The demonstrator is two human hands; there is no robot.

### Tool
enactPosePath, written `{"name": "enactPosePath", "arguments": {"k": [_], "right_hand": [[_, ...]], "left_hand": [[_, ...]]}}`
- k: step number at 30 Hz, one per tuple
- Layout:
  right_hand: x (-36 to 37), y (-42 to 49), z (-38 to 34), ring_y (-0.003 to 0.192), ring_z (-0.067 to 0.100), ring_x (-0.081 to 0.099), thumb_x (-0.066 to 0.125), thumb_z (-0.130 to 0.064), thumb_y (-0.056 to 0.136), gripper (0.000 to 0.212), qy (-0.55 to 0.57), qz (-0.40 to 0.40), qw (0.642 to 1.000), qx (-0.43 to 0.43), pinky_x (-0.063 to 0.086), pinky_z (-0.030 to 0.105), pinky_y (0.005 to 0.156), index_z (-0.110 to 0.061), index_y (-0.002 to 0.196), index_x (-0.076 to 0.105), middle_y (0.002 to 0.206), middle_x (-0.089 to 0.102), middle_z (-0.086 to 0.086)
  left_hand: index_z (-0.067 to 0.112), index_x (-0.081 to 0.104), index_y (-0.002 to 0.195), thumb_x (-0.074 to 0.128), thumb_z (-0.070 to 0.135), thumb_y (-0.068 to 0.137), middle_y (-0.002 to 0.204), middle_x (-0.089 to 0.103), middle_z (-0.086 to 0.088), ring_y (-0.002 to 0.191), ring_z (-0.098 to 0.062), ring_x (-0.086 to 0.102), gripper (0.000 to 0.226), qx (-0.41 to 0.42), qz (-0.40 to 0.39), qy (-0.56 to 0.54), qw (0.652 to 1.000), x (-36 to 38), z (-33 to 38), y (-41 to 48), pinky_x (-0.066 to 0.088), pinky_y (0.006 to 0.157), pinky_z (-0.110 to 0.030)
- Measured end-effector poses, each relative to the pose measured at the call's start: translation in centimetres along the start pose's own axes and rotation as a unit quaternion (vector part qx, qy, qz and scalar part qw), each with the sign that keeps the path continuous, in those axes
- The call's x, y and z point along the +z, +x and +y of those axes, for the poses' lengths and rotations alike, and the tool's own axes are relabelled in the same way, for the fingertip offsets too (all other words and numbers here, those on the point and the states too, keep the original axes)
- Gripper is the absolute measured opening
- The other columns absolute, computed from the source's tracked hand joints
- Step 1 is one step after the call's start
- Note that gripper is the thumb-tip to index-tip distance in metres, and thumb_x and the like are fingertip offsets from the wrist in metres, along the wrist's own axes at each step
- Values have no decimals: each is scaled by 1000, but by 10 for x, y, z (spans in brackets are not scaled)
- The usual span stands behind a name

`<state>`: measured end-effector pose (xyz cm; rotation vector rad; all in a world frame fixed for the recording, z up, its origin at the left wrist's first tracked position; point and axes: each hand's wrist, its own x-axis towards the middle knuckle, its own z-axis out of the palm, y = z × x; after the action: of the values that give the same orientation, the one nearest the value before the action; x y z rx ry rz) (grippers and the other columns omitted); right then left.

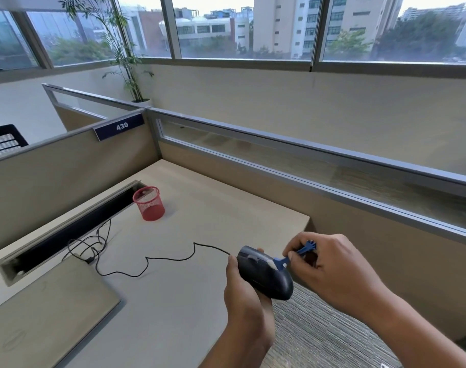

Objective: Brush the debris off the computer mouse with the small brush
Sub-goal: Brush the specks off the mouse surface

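Open desk (213, 224) ahead, bounded by mouse cable (168, 259), red mesh cup (150, 206) and partitions (279, 189).

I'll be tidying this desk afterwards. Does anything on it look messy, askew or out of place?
Only the mouse cable: it snakes across the desk into a loose tangle beside the closed laptop. Otherwise nothing stands out; the left hand holds the mouse and the right hand holds the small brush against it.

Open-plan office: beige cubicle partitions (67, 166), blue station plate marked 439 (119, 126), pale laminate desk (205, 216) with recessed black cable trough (64, 236).
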<state>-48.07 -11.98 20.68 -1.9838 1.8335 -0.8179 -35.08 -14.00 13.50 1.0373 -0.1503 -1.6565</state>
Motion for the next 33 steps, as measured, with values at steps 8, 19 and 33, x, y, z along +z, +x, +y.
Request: {"name": "enactPosePath", "arguments": {"k": [8,19,33], "right_hand": [[4,2,-14,60,-1,61,65,-29,87,13,62,-16,997,-48,52,23,59,-37,91,74,71,68,-28],[4,12,-12,36,7,41,60,-33,74,13,100,-17,995,-11,38,23,44,-35,79,71,51,65,-3],[-8,5,-18,62,-3,59,51,-43,70,21,-24,-27,996,-76,51,22,59,-39,81,69,63,63,-28]], "left_hand": [[14,66,119,31,59,99,112,74,-19,111,-31,66,60,-2,-25,37,999,1,-6,-2,45,105,-47],[12,63,126,31,58,99,120,71,-19,118,-31,63,62,-8,-27,38,999,4,-5,1,37,113,-51],[6,63,123,33,55,100,118,71,-22,113,-31,65,62,13,4,20,1000,1,-2,6,40,110,-51]]}}
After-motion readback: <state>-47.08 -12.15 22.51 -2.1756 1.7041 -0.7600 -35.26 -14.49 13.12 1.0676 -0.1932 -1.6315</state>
